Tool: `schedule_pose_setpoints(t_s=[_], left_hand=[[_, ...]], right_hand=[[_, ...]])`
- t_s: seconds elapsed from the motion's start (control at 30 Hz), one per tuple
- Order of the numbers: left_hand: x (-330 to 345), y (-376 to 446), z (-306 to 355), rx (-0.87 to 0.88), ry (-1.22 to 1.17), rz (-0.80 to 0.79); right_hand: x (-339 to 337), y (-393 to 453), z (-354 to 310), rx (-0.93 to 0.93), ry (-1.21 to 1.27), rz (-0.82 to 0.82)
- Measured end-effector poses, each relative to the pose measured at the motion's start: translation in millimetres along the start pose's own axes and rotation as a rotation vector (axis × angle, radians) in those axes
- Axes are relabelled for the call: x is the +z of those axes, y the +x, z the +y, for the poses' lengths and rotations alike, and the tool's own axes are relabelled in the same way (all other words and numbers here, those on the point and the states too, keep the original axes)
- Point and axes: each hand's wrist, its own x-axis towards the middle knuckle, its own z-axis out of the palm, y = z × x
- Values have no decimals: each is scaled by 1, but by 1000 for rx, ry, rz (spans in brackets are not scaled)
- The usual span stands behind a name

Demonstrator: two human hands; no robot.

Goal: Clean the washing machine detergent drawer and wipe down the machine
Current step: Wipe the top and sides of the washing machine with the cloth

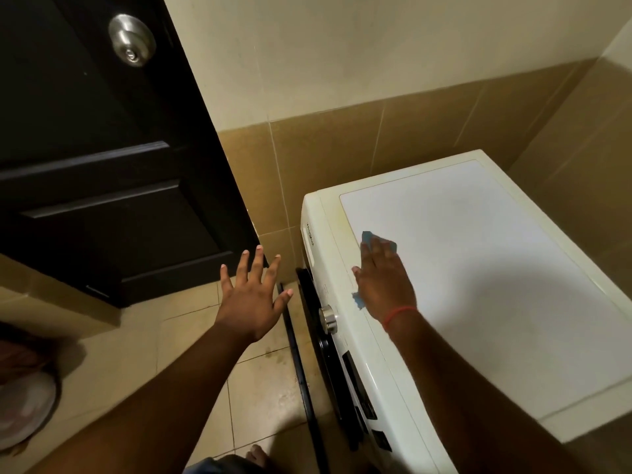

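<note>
Right grip [383,285] flat, pressing blue cloth [379,241] on washing machine top [478,268]; left grip [251,295] released.

You have two hands: left [251,297], right [381,283]. One cloth [369,238], one washer [478,268], one door [102,148], one knob [132,39].

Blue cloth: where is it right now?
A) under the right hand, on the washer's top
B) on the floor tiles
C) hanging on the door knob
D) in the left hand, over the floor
A: the right hand presses the blue cloth flat on the washing machine top, while the left hand hovers spread and empty.
</note>
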Motion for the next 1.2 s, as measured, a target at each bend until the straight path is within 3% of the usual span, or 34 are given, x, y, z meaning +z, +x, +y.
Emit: schedule_pose_setpoints(t_s=[0.13, 0.27, 0.37, 0.4, 0.5, 0.53, 0.63, 0.77, 0.9, 1.03, 1.13, 1.2], left_hand=[[-6, -1, 12, -18, -14, 6], [-10, -3, 41, -32, -17, 6], [-10, -7, 65, -41, -24, 1], [-10, -8, 75, -44, -27, -5], [-10, -10, 102, -50, -35, -22], [-9, -11, 110, -51, -38, -24], [-9, -12, 134, -51, -53, -12], [-8, -8, 168, -64, -36, -22], [-4, -3, 196, -62, -14, -16], [-1, 2, 219, -58, -40, -16], [-1, 5, 230, -49, -36, -14], [-1, 9, 236, -53, -49, -7]], right_hand=[[1, -12, 13, -190, -46, -11], [-1, -23, 55, -11, -55, -42], [7, -39, 68, -320, -111, -26], [6, -40, 82, -306, -94, -19], [5, -42, 121, 23, -25, -47], [8, -46, 124, 26, -33, -42], [14, -59, 140, -227, -59, 32], [9, -60, 198, -12, -41, 0], [15, -66, 226, -275, -97, -7], [7, -62, 274, 76, 5, 38], [12, -63, 290, -173, -108, -6], [5, -61, 318, -111, -92, 21]])
